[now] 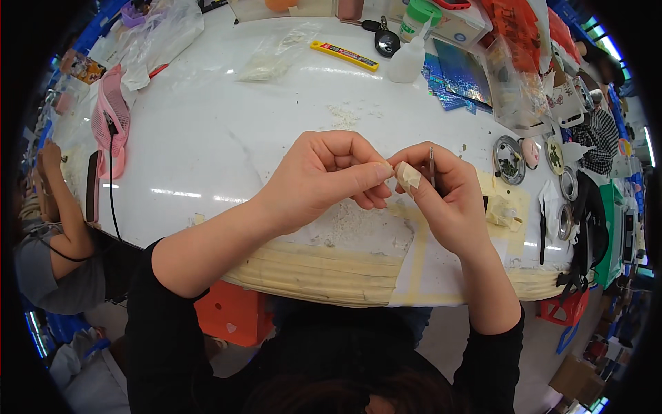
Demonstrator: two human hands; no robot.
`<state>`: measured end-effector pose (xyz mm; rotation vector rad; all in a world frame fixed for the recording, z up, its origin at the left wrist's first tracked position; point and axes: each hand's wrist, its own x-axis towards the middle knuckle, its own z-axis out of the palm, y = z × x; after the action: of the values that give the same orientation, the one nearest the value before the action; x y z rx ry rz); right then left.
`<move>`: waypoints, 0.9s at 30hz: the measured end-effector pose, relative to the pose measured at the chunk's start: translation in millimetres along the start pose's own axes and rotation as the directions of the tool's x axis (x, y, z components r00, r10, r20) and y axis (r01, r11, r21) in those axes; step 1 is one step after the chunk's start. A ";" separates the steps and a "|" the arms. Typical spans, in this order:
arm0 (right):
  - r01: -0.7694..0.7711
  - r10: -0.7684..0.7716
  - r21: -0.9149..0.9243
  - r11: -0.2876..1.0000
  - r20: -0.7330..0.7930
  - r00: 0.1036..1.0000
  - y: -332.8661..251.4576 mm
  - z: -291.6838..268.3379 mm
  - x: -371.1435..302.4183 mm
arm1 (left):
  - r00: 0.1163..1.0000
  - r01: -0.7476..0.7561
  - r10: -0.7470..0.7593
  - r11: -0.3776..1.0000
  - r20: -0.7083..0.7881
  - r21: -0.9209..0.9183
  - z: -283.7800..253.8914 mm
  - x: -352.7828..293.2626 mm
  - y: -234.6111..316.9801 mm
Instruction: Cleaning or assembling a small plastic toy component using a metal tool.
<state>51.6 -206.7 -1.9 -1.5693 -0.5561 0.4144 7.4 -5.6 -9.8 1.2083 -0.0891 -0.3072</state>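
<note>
Far left: A co-worker's arm (61, 207) rests at the rim of the white desk (227, 138), near a pink perforated pouch (112, 110) with a black cable (110, 179) trailing across it.
Left hand: The left hand (324, 179) is curled, thumb and fingertips pinched on the wrapped fingertip of the other hand, above the desk's near edge.
Centre: A strip of tan tape (408, 178) lies wound around the right forefinger, just where the two hands meet.
Right hand: The right hand (445, 200) grasps a thin dark metal tool (432, 165), upright between the fingers; its tip is hidden.
Progress: The tape appears largely on, with the left hand seemingly pressing down its end; pale crumbs (358, 224) on the desk below suggest work already in hand.
Behind: A yellow utility knife (345, 55) and a white squeeze bottle (408, 58) lie well apart from the hands.
Right: Small round metal dishes (509, 159) sit beside the right hand's wrist side.
</note>
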 end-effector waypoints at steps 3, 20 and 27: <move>0.008 -0.008 -0.009 1.000 -0.003 1.000 -0.3 -0.6 0.2 | 1.000 0.016 -0.016 1.000 -0.008 0.012 0.0 0.2 0.4; 0.033 -0.033 -0.028 0.999 -0.013 0.999 1.9 -1.1 0.9 | 0.999 0.049 -0.049 0.999 0.006 0.025 0.4 0.6 -0.2; 0.151 -0.158 -0.555 0.818 0.036 0.987 -8.6 -1.5 2.4 | 0.988 -0.127 0.137 0.983 -0.068 0.130 -0.1 0.0 0.1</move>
<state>53.5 -206.3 7.0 -2.0652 -0.8432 0.1136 7.4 -5.4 -9.7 1.3305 -0.1230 -0.1401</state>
